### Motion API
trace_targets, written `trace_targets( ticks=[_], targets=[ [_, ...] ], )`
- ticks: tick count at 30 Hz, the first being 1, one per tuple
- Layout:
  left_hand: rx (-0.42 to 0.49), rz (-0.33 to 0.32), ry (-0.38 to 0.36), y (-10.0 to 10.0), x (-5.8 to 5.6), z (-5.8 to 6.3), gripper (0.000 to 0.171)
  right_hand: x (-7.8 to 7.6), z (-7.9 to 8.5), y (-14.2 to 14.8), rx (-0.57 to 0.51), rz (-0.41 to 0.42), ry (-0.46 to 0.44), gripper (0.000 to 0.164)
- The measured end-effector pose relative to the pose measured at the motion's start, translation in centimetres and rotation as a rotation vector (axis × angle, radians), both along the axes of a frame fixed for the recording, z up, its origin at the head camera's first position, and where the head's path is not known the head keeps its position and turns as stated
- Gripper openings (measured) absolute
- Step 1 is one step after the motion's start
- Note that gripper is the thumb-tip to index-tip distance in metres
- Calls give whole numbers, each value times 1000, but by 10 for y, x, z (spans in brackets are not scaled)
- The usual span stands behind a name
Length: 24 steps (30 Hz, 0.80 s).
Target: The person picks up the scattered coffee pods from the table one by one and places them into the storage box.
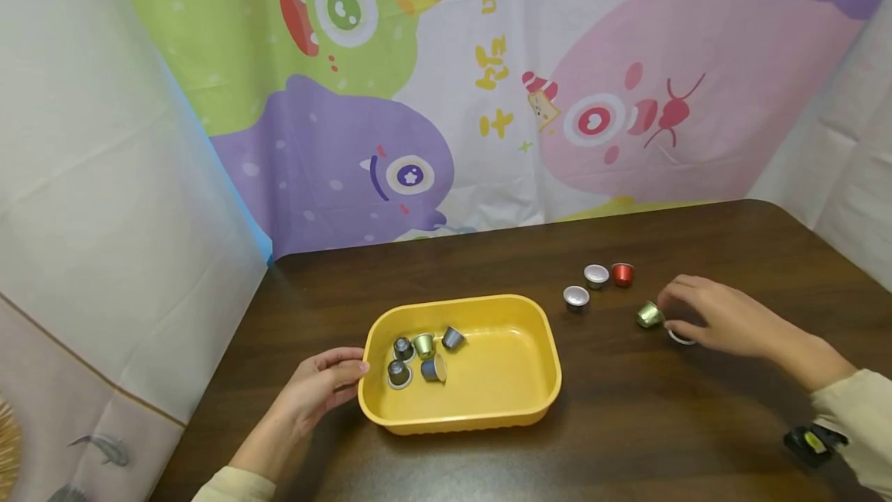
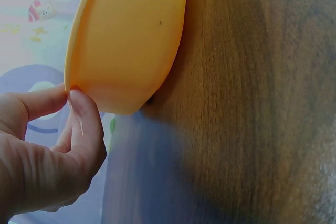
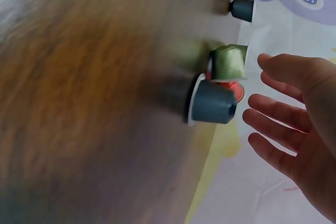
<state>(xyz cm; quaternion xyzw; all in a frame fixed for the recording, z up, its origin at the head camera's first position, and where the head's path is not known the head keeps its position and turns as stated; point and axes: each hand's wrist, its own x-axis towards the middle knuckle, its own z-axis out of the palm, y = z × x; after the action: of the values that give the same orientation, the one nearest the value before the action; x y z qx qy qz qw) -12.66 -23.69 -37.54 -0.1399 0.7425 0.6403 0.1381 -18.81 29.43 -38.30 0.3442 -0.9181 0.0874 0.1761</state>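
My left hand (image 1: 317, 387) pinches the left rim of a yellow plastic tub (image 1: 463, 422) between thumb and finger; the left wrist view shows this grip on the tub wall (image 2: 131, 30). Several coffee capsules lie in the tub's left half, among them a light green capsule (image 1: 423, 345) and a blue one (image 1: 430, 368). To the right, my right hand (image 1: 725, 320) hovers over a dark capsule (image 3: 214, 102) that stands rim-down. Its fingers are parted and hold nothing. Beside it a green capsule (image 1: 650, 315) lies on its side.
Farther back on the brown table (image 1: 627, 440) are a red capsule (image 1: 623, 275) and two capsules with pale lids up, one lid (image 1: 596, 275) near the red one and another lid (image 1: 576, 297) nearer the tub. A cartoon-print cloth (image 1: 488, 177) hangs behind the table.
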Motion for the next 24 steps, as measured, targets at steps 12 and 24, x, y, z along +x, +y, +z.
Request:
trace_targets(
  ticks=[12, 24],
  targets=[
    [-5, 2, -3, 0, 0, -1, 43, 3, -18, 15, -2, 20, -37, 32],
    [-8, 9, -2, 0, 0, -1, 43, 1, -24, 21, 8, 16, -111, 31]
  ],
)
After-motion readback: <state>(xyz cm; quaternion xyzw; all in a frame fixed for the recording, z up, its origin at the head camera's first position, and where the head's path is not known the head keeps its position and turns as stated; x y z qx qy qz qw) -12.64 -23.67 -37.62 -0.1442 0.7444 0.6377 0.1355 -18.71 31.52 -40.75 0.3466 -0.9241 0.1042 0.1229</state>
